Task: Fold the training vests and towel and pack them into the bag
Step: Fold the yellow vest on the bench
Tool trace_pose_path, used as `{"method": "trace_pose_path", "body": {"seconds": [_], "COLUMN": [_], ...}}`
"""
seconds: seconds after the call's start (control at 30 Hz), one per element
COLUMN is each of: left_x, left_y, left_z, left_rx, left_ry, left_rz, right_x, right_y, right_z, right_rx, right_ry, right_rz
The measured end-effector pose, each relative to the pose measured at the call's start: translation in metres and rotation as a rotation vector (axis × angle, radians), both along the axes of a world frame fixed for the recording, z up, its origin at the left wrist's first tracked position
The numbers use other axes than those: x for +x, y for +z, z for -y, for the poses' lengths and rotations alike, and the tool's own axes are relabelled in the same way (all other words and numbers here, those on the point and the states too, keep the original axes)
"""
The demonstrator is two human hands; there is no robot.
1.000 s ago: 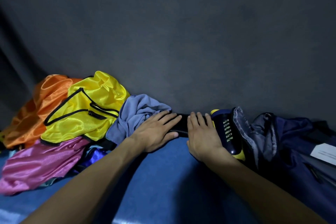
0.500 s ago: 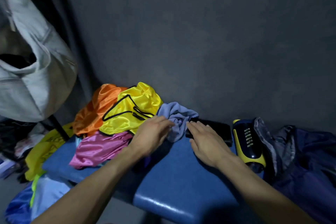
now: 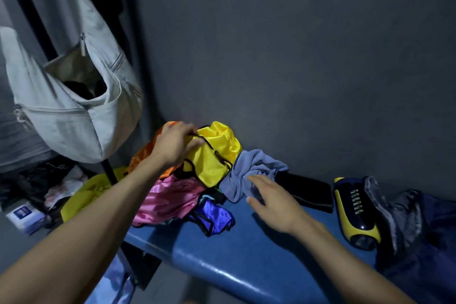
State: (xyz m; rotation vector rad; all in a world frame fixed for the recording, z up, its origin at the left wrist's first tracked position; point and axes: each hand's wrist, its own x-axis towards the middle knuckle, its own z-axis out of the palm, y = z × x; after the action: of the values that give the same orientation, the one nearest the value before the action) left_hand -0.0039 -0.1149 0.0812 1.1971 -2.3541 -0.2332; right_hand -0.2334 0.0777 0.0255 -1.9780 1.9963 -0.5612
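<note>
Towel point(image 3: 251, 175) crumpled, long axis left-right on bench point(image 3: 246, 254).

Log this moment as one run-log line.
left hand: grips yellow vest | right hand: open, on grey towel | vests: unfolded, heaped on blue bench | step: picking first vest
</note>
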Motion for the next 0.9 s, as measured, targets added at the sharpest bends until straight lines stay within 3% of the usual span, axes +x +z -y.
{"method": "trace_pose_path", "body": {"seconds": [0.1,0.17,0.27,0.37,0.47,0.53,0.6,0.7,0.8,0.9], "left_x": [-0.029,-0.05,-0.066,-0.065,-0.05,-0.033,-0.018,-0.014,-0.025,-0.02], "left_y": [0.06,0.099,0.136,0.15,0.144,0.129,0.107,0.071,0.062,0.079], "left_z": [-0.021,-0.043,-0.082,-0.111,-0.124,-0.135,-0.149,-0.164,-0.172,-0.172], "left_rx": [0.019,0.027,0.109,0.181,0.069,0.148,0.284,0.173,0.037,0.078], "left_ry": [-0.238,-0.39,-0.598,-0.699,-0.562,-0.479,-0.452,-0.34,-0.267,-0.294], "left_rz": [-0.254,-0.354,-0.397,-0.416,-0.525,-0.561,-0.43,-0.156,-0.214,-0.386], "right_x": [0.011,0.018,0.017,0.018,0.018,0.02,0.023,0.03,0.031,0.018], "right_y": [0.027,0.051,0.087,0.12,0.139,0.154,0.171,0.195,0.215,0.228], "right_z": [0.002,0.009,0.014,0.003,-0.01,-0.023,-0.035,-0.049,-0.062,-0.082], "right_rx": [-0.038,-0.167,-0.345,-0.373,-0.435,-0.516,-0.583,-0.637,-0.65,-0.729], "right_ry": [-0.067,-0.098,-0.155,-0.27,-0.327,-0.323,-0.325,-0.258,-0.213,-0.237], "right_rz": [0.585,0.807,0.731,0.709,0.894,1.042,1.193,1.356,1.411,1.257]}}
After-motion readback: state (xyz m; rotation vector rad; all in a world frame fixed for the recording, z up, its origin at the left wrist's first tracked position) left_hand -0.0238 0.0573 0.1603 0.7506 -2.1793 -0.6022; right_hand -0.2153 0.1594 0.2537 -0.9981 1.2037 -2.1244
